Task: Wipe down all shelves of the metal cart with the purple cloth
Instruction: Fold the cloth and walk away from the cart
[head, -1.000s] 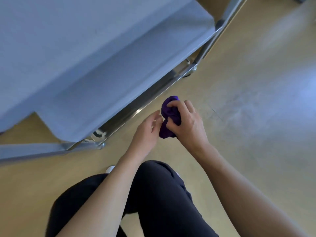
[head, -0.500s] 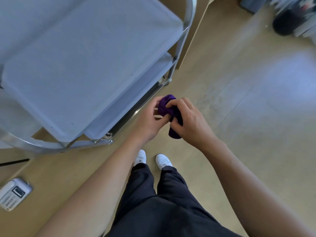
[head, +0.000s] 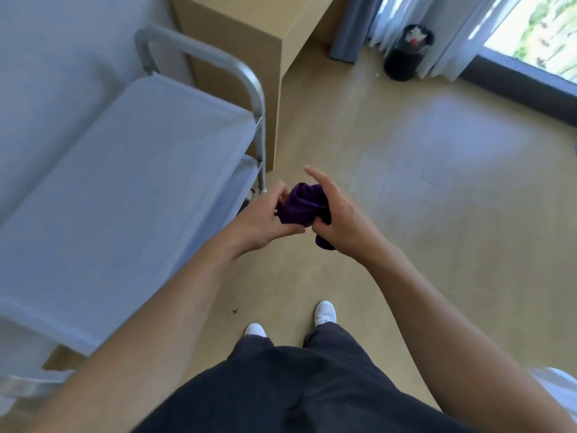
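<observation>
- A person's left hand [head: 265, 221] and right hand [head: 342, 225] hold the bunched purple cloth [head: 301, 204] above the floor [head: 406, 182], just beside the metal cart [head: 125, 182].
- The left fingers [head: 278, 190] pinch one side; the right fingers [head: 316, 177] curl round it, forefinger raised.

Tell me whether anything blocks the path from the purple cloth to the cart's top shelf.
Nothing visible does. The left hand and right hand hold the purple cloth just beside the top shelf; only air lies between.
</observation>
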`<state>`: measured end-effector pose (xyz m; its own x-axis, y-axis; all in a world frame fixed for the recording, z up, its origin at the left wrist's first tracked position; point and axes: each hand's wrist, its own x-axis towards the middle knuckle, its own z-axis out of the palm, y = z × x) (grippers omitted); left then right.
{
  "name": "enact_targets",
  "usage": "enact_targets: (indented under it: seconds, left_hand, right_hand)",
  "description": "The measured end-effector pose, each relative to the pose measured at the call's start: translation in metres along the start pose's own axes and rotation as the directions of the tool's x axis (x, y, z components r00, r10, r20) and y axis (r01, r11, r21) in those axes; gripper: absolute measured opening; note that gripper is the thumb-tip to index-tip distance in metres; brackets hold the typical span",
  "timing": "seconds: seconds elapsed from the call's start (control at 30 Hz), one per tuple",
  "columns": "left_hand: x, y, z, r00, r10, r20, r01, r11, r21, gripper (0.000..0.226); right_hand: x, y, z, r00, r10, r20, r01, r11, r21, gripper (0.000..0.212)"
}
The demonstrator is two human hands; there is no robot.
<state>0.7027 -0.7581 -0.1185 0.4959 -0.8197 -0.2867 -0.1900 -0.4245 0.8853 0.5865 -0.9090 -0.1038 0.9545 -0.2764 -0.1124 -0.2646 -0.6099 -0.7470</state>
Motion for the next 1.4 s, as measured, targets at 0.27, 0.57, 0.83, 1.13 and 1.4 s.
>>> enact_targets:
  seconds: [0.27, 0.57, 0.83, 1.13, 1.4]
  left_hand:
    - [0.086, 0.049, 0.029, 0.985, 0.081, -0.154, -0.077, 0.997, 0.032, 0.06]
    - [0.213, 0.102, 0.066, 0.994, -0.106, 0.007, 0.099, 0.951, 0.294, 0.029]
    - [0.296, 0.14, 0.052, 0.979, -0.068, -0.193, 0.137, 0.92, 0.368, 0.039]
    - [0.393, 0.129, -0.045, 0.98, -0.181, -0.084, 0.192, 0.97, 0.147, 0.046]
    - [0.48, 0.107, -0.167, 0.974, -0.178, -0.141, 0.179, 0.984, -0.005, 0.027]
  right_hand:
    - [0.024, 0.053, -0.072, 0.967, 0.245, -0.067, -0.25, 0.966, -0.075, 0.051]
    - [0.089, 0.145, -0.181, 0.969, 0.224, 0.103, -0.213, 0.971, -0.106, 0.011]
    - [0.175, 0.184, -0.246, 0.988, 0.1, 0.118, -0.085, 0.988, -0.13, 0.021]
    - [0.316, 0.195, -0.268, 0.967, -0.005, 0.255, 0.047, 0.986, -0.158, 0.029]
    - [0.48, 0.158, -0.27, 0.977, 0.016, 0.212, 0.017, 0.988, -0.156, 0.012]
